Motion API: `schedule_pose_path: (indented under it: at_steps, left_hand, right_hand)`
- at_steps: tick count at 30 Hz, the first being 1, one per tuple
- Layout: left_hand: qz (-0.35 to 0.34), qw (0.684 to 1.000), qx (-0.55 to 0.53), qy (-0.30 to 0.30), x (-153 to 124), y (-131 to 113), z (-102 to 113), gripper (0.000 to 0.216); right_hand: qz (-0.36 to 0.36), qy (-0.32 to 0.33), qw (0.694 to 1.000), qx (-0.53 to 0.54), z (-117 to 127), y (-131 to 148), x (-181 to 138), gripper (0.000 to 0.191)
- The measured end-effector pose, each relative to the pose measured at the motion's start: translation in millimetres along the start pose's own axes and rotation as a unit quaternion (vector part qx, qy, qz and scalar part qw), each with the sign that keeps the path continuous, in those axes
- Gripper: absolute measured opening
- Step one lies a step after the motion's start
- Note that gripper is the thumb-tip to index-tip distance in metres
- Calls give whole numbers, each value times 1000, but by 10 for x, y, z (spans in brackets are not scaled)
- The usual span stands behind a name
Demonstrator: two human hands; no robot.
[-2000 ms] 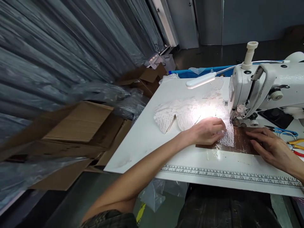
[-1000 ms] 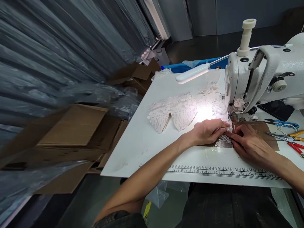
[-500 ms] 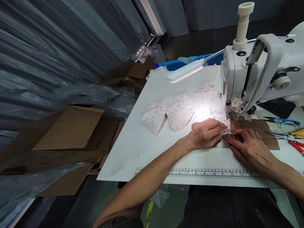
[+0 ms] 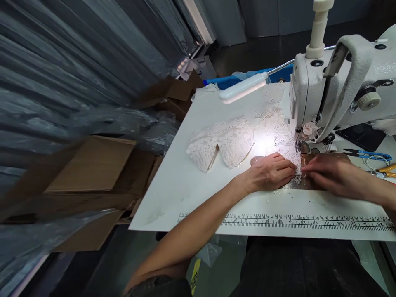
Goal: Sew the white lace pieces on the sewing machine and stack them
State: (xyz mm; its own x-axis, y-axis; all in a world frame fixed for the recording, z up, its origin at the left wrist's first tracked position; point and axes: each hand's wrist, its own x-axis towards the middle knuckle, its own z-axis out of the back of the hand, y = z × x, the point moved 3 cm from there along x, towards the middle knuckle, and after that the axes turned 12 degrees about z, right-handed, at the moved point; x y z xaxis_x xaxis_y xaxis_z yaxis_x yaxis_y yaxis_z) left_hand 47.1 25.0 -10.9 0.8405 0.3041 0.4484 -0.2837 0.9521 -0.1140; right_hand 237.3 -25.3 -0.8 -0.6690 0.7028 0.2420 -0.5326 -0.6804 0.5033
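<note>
The small lace piece [image 4: 296,161] lies on the bench [image 4: 192,185] just in front of the needle area of the white sewing machine [image 4: 312,99], partly on a brown shiny patch [image 4: 305,184] of the bench surface. The left hand [image 4: 272,171] rests on its left edge; its grip is spread, with the fingers flat and pressing the lace down. The right hand [image 4: 331,173] is at the other side of the lace, but it is blurred, so I cannot tell whether its grip pinches the lace or only touches it. A lamp [image 4: 244,87] lights more lace pieces [image 4: 222,142] further left, and scissors [image 4: 368,156] lie at the right. I judge that the thin lace could slip or wrinkle under uneven pressure, and the fingertips are close to the needle, which is a risk.
</note>
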Motion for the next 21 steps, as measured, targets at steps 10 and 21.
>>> schedule_pose_path:
  at_steps: [10,21]
  left_hand:
    - [-15,992,75,-103,10,-85,70,19]
    - [-53,990,115,-53,-46,-89,20,19]
  right_hand:
    - [-142,-59,986,-71,16,-254,82,36]
    - [-10,-34,994,-107,-24,-260,8,36]
